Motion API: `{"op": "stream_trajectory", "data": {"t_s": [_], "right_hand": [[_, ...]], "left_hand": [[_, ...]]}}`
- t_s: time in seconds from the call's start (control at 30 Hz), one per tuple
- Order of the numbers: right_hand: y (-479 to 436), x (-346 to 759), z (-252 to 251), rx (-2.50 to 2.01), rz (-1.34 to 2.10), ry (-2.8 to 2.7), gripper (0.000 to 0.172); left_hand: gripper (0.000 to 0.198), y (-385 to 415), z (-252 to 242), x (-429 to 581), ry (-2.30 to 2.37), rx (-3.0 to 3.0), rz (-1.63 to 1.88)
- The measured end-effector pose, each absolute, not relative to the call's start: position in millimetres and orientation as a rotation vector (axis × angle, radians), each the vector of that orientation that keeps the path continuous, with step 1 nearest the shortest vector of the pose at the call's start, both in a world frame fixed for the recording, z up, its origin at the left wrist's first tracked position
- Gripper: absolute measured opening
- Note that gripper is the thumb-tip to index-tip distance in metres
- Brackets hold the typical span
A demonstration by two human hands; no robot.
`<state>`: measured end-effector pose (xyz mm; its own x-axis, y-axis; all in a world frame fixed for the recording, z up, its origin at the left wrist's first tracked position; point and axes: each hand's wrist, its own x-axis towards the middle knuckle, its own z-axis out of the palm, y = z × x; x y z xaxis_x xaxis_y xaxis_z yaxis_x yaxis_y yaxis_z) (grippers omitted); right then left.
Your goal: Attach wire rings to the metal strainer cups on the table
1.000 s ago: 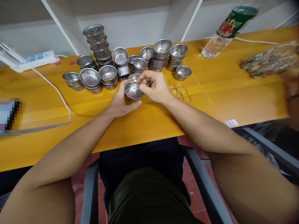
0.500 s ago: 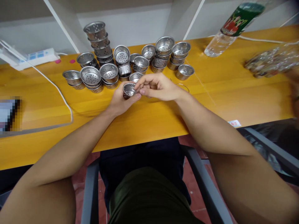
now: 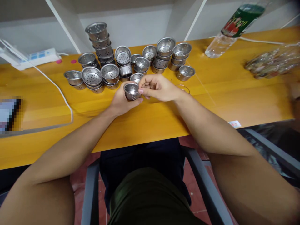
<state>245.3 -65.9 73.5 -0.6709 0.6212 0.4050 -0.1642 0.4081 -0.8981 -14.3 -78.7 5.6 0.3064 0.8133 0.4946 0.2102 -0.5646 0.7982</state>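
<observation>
Resting on the yellow table (image 3: pixel 234 93), left hand (image 3: pixel 120 102) cups a metal strainer (image 3: pixel 131 91); right hand (image 3: pixel 160 87) pinches its rim.

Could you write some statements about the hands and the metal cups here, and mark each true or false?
1. The left hand holds a small perforated steel cup. True.
2. The right hand lies flat, far from that cup. False: its fingers are at the cup's rim.
3. The tallest stack of steel cups stands in the group's left half. True.
4. The clear plastic bottle with a green label lies beside the left hand. False: it is far right, at the yellow wooden table's back edge.
</observation>
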Motion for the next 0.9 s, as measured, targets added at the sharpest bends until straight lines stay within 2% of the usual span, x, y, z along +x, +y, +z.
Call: {"op": "stream_trajectory", "data": {"t_s": [0.53,0.9], "right_hand": [[-66,247,75,-0.327,1.357,-1.946,0.053],[-65,249,75,-0.363,1.385,-1.934,0.058]], "left_hand": [[0.087,-79,14,-18,0.863,2.004,1.248],[0.086,-77,10,-16,0.862,2.036,1.276]]}}
